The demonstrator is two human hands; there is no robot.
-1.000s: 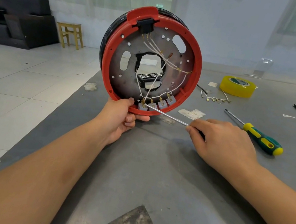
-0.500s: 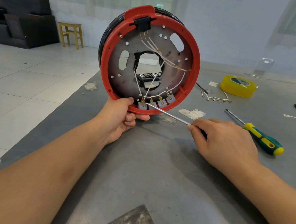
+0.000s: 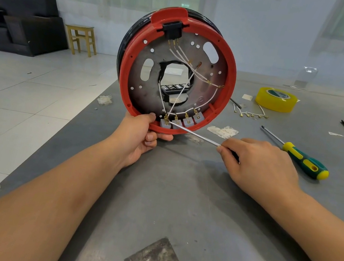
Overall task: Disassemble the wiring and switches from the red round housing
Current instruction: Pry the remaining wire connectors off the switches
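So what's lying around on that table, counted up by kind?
Screwdrivers: 2, one in the right hand, one green and yellow lying loose
Tape rolls: 1, yellow
Red round housings: 1, held upright by the left hand
Loose wire strings: 1
Total: 5

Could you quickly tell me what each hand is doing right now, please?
Left hand: closed on the red housing's lower rim.
Right hand: closed on a thin screwdriver.

Bright window daylight, sharp focus, wide-angle edge distortion.
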